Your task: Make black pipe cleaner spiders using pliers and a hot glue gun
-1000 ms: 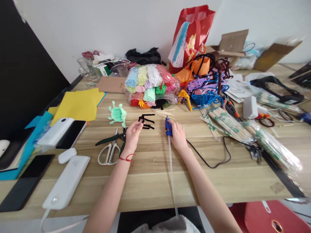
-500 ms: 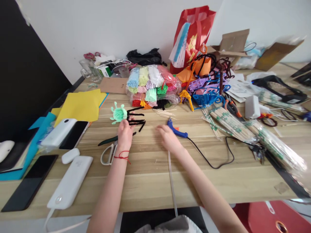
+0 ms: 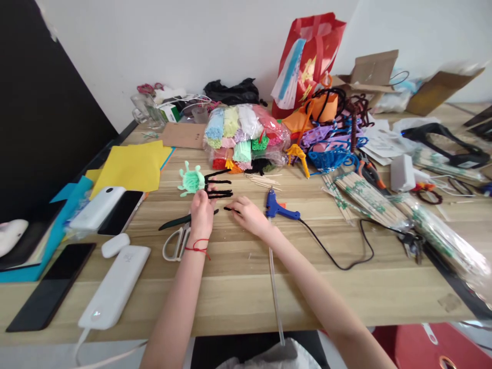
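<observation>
Pipe-cleaner figure (image 3: 217, 187) in black juts from the left grip (image 3: 201, 212), clenched around its base. Right grip (image 3: 249, 215) touches a short black strand (image 3: 229, 208) on the surface (image 3: 238, 279); whether it pinches it, I cannot tell.

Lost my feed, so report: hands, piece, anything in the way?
Left hand holds black wire figure. Right hand touching short black strip. Glue gun, scissors lie close by.

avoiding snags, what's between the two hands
Head view: a short black pipe cleaner bit touching the right hand, and a dark tool tip beside the left hand.
</observation>
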